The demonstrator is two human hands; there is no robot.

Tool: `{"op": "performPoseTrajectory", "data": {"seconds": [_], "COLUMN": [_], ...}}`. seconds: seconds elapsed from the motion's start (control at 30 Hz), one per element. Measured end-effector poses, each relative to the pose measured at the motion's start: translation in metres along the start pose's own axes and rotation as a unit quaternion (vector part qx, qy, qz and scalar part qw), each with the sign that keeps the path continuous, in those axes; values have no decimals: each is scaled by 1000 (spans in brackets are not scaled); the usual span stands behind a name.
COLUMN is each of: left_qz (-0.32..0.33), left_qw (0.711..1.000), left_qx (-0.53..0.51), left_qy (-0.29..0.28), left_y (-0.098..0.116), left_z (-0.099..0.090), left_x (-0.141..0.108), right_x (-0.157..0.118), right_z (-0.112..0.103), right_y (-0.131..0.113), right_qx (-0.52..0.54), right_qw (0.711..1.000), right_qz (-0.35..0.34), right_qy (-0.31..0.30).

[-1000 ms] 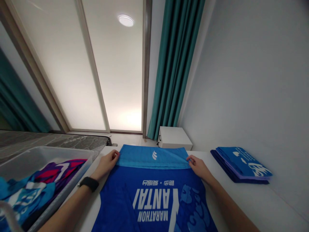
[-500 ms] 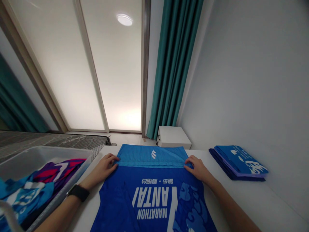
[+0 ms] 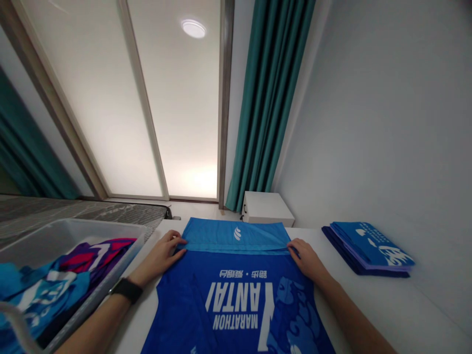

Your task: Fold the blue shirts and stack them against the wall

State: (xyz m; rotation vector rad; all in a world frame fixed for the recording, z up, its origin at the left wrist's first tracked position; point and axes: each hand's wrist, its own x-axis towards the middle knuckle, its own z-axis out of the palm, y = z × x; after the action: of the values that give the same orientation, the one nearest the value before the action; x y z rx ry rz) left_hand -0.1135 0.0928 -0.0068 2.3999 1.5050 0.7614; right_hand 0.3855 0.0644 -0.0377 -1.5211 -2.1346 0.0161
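A blue running shirt with white "MARATHON" lettering lies flat on the white table, its print upside down from where I look. A lighter blue band with a small white logo crosses its far end, and a fold line runs along that band. At the left end of the fold, my left hand, with a black watch on its wrist, pinches the shirt's edge. My right hand has thumb and fingers closed on the opposite edge. The near end of the shirt runs out of view.
On the right of the white table sits a stack of folded shirts, close to the wall. A clear plastic bin holding crumpled clothes stands at the left. Beyond the table are a white cabinet and a teal curtain.
My right thumb and fingers have drawn together on the shirt's edge. My left hand keeps its place on the shirt. The view has shifted slightly.
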Motion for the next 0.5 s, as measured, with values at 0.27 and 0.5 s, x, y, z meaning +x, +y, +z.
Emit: {"op": "performPoseTrajectory", "data": {"seconds": [0.27,0.5], "left_qz": [27,4], "left_qw": [999,999], "left_qx": [-15,-35], "left_qy": [-27,-37], "left_y": [0,1], "left_z": [-5,-12], "left_x": [-3,-6], "right_x": [-2,-2], "right_z": [4,3], "right_y": [3,2], "right_qx": [-3,12], "right_qw": [1000,999], "right_qz": [14,30], "right_qy": [16,27]}}
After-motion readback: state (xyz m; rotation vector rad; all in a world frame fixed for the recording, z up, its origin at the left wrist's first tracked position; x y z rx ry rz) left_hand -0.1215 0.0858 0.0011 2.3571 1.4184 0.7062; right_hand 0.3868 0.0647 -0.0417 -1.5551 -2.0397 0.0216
